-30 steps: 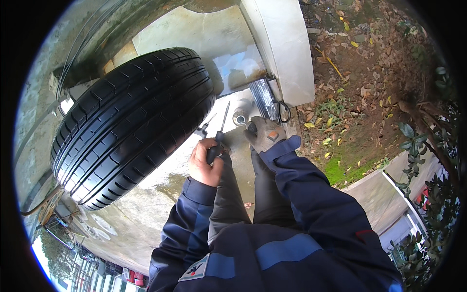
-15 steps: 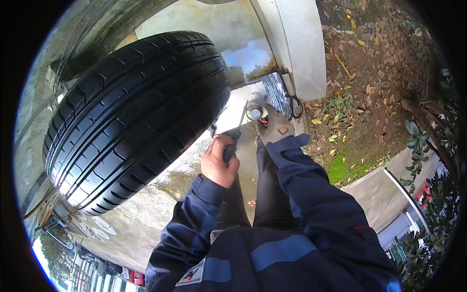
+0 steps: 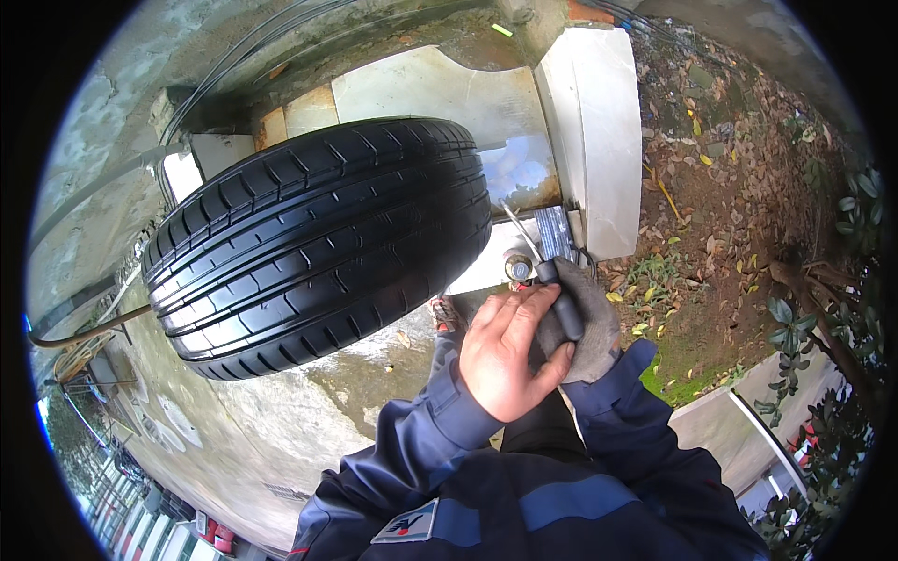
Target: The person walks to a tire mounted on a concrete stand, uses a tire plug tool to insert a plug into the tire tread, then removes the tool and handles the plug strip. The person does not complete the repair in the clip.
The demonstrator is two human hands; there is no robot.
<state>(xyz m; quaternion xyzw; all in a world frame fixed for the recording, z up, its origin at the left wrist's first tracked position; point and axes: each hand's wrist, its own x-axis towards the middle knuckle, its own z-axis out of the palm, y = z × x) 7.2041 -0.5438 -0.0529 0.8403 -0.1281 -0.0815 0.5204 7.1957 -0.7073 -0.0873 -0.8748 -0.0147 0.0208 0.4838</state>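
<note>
A screwdriver-like tool with a thick black handle and a thin metal shaft tilts up and away between my hands. My bare left hand has its fingers and thumb closed at the side of the handle. My right hand, in a grey work glove, lies behind and under that handle; its fingers are mostly hidden. Just beyond the hands stands a small round can, with something red beside it. To the left a large black tyre stands on its tread.
A silvery ribbed packet lies past the can, near a white slab. A reflective panel sits behind the tyre. Leaf-covered soil is on the right, with a leafy shrub. Cables run along the back left.
My left hand has carried the tool to the right, over to my gloved right hand. The right hand has drawn back from the can. The view has shifted, placing the tyre further right.
</note>
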